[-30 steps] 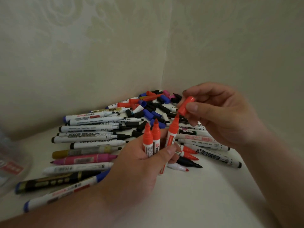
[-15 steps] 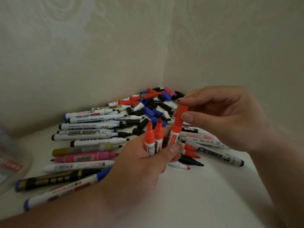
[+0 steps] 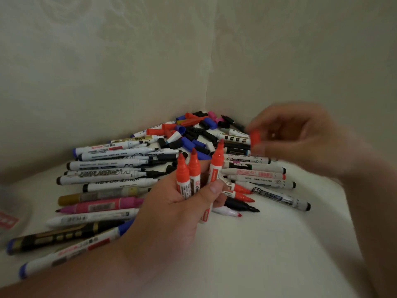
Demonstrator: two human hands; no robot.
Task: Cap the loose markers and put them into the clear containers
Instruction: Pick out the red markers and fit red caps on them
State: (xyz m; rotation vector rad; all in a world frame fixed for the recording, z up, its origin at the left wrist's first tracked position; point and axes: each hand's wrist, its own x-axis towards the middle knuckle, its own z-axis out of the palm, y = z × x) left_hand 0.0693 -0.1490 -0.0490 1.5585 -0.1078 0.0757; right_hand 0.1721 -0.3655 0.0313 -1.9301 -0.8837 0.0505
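Note:
My left hand (image 3: 178,211) grips three red markers upright: two side by side (image 3: 182,175) and a third marker (image 3: 216,166) to their right, pinned by my thumb. All three tips are bare. My right hand (image 3: 305,138), blurred by motion, pinches a red cap (image 3: 255,137) just above and to the right of the third marker's tip, apart from it. Behind my hands, a pile of loose markers (image 3: 111,175) lies on the white surface. Several loose caps (image 3: 193,134) in black, blue, red and pink are heaped in the corner.
A clear container (image 3: 8,214) with a red label shows blurred at the left edge. Two pale walls meet in a corner (image 3: 209,93) behind the pile. More uncapped markers (image 3: 240,198) lie under and right of my left hand. The white surface (image 3: 268,244) stretches toward me.
Half a second ago the red cap sat over the third marker's tip. Now my right hand has pulled it up and to the right, off the marker. My left hand stays put.

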